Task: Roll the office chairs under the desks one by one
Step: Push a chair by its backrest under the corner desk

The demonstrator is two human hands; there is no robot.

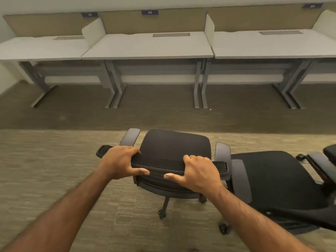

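On the chair (174, 142), the wheels mostly hide under the seat; a third chair (330, 153) is cut off at the right edge. A second chair (272, 175) crowds in just right. Ahead lies carpet (163, 117), then the desks (147, 46). The left hand (120, 160) and right hand (198, 171) clasp the backrest (163, 163) top. The chair stands well short of the desks, seat facing the middle one, backrest running left-right.

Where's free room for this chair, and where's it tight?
Free: the floor under the middle desk, between its leg pairs, and the carpet strip ahead. Crowded: right of the held chair, where a second chair sits close.
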